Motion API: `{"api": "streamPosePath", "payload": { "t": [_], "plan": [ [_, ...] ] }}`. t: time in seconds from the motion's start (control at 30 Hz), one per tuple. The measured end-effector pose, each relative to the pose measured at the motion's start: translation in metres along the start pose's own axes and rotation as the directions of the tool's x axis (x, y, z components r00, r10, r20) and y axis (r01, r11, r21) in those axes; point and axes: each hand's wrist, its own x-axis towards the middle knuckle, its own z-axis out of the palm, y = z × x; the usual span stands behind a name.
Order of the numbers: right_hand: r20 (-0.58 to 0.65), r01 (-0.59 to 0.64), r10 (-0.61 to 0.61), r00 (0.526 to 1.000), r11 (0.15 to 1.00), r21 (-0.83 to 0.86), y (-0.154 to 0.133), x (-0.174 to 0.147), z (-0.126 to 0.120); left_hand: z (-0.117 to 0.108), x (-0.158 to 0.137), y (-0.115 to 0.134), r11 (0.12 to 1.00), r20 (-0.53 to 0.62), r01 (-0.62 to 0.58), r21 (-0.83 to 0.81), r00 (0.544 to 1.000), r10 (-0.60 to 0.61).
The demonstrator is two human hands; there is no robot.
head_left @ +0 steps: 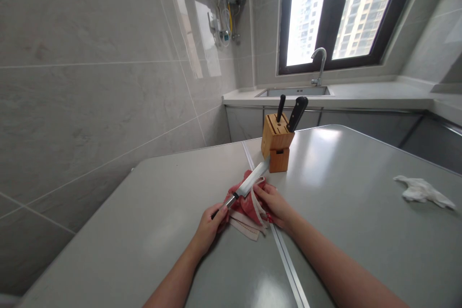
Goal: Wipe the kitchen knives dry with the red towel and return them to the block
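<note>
A kitchen knife (253,179) lies slantwise in front of me, its blade pointing up and to the right toward the knife block. My left hand (213,221) is closed around the knife's handle, with part of the cloth under its fingers. Beneath the blade is a red cloth (249,208) with a pale border. My right hand (272,202) pinches this cloth beside the blade's edge. Just beyond the blade's tip stands a wooden knife block (276,140) holding two black-handled knives, one of them a large knife (298,113).
The grey table (173,192) has a metal seam running down its middle. A crumpled white cloth or tissue (424,191) lies at the right. Beyond the table are a counter (378,90), a sink with a faucet (319,65), and a tiled wall on the left.
</note>
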Motion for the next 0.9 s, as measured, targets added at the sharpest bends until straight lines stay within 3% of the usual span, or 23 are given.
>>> {"api": "streamPosePath", "payload": {
  "t": [0.2,0.5,0.73,0.9],
  "plan": [
    [0.112,0.028,-0.026,0.993,1.000,-0.013,-0.002,-0.003,0.005,-0.001,0.000,-0.001,1.000,0.008,-0.004,-0.015,1.000,0.004],
    [0.119,0.039,-0.023,0.993,0.990,-0.134,-0.004,-0.006,0.007,-0.001,0.000,0.002,1.000,0.006,-0.011,-0.009,1.000,0.011],
    [0.204,0.104,-0.057,0.977,0.968,-0.227,-0.005,-0.011,0.013,0.000,-0.001,0.003,1.000,0.018,0.001,0.011,1.000,-0.001],
    [0.176,0.107,-0.063,0.982,0.961,-0.253,-0.004,-0.012,0.014,-0.001,-0.001,0.002,1.000,0.032,-0.009,0.017,0.999,0.009]
  ]
}}
